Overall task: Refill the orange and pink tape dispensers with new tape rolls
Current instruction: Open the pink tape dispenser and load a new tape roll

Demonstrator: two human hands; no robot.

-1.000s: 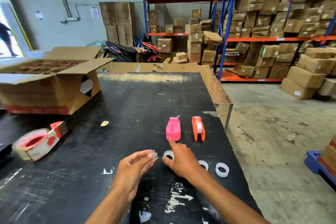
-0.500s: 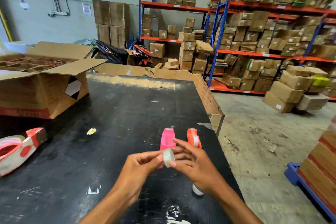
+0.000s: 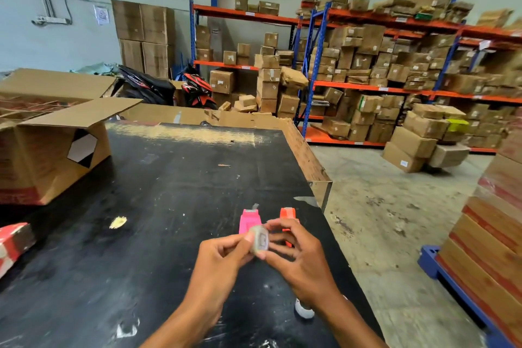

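Note:
Both of my hands hold a small clear tape roll (image 3: 259, 241) above the black table (image 3: 175, 206). My left hand (image 3: 223, 258) pinches it from the left and my right hand (image 3: 296, 257) grips it from the right. A small clear hub piece sits in the roll's middle. Just behind the roll stands the pink dispenser (image 3: 248, 219), and to its right the orange dispenser (image 3: 288, 215), partly hidden by my right fingers. Another white tape roll (image 3: 303, 311) lies on the table under my right wrist.
An open cardboard box (image 3: 53, 155) sits at the table's left. A large red-and-white tape gun (image 3: 12, 243) lies at the left edge. The table's right edge drops to a concrete floor. Stacked boxes on a blue pallet (image 3: 457, 285) stand at right; shelving and motorbikes behind.
My right hand picked a tape roll off the table and brought it to my left hand with the clear hub piece; now the two are together. The camera view turned right.

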